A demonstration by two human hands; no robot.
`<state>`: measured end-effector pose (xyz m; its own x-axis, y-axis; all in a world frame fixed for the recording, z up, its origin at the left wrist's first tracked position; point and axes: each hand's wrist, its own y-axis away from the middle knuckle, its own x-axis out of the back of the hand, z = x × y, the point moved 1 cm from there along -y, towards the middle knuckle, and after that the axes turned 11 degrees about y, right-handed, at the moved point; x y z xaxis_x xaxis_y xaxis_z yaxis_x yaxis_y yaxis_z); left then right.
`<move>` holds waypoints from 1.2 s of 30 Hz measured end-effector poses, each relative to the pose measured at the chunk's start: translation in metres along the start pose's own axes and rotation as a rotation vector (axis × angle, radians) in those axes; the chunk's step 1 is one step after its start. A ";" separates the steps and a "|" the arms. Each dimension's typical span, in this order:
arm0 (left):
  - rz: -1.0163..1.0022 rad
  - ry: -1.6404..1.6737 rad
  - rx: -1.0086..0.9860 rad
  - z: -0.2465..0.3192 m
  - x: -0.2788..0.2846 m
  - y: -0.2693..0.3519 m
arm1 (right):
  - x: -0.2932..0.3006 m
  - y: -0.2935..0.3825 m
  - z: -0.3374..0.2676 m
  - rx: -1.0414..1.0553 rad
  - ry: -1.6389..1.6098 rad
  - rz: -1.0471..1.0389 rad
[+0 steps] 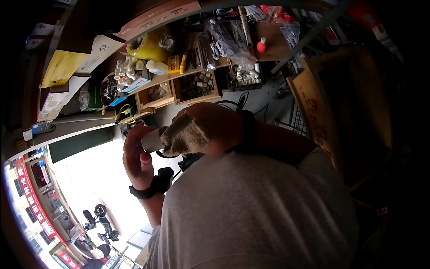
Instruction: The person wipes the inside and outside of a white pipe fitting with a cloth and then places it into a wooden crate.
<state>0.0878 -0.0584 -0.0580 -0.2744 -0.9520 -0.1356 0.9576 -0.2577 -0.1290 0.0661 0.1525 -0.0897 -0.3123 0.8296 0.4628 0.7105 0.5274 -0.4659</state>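
A pale cylindrical piece, probably a plastic pipe fitting, is between my two hands in front of my chest. My left hand has its fingers and thumb around the outer end. In my right hand is a beige terry cloth, bunched against the other end of the cylinder. That end is hidden by the cloth and fingers. Both wrists wear dark bands with a device attached.
Wooden bins of pipe fittings and a black crate of white fittings stand beyond my hands. Above them, a shelf holds a red bottle and a yellow bag. Cardboard rises at right; a scooter stands outside.
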 end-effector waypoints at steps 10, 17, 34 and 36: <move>0.056 -0.150 -0.073 -0.019 0.018 -0.017 | 0.006 0.010 0.023 -0.080 -0.066 0.210; 0.124 -0.342 0.106 -0.071 0.065 -0.052 | 0.031 0.050 0.030 -0.155 0.472 0.375; 0.042 -0.465 0.252 -0.136 0.110 -0.054 | 0.275 0.219 -0.033 -1.361 0.631 1.078; 0.025 -0.473 0.256 -0.134 0.110 -0.049 | 0.290 0.242 -0.005 -1.486 0.850 0.927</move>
<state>-0.0010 -0.1279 -0.1985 -0.2383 -0.9135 0.3297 0.9703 -0.2097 0.1203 0.1507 0.5199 -0.0644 0.4264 0.1840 0.8856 0.4736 -0.8796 -0.0453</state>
